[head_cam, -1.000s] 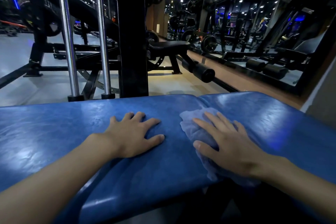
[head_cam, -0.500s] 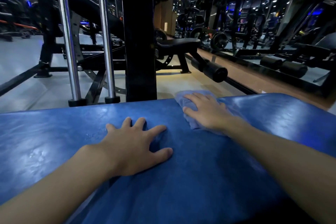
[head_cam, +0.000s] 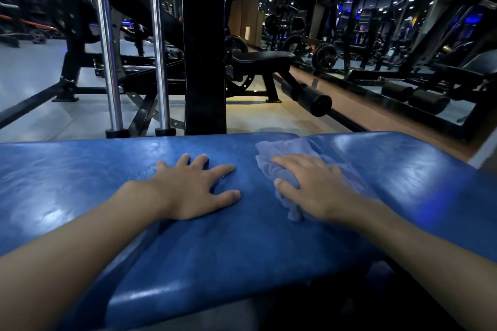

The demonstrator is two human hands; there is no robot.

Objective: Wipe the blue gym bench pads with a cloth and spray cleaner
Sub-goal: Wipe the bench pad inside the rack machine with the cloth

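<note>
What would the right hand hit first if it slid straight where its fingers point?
The right hand, pressing the cloth, points across the blue pad to its far edge; nothing lies in that line. Beyond it, the black upright post looks nearest, though depth is unclear.

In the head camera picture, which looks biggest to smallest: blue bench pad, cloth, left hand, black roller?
1. Blue bench pad
2. Left hand and cloth: look alike; the cloth is partly hidden under the right hand.
3. Black roller, though it is farther away.
</note>
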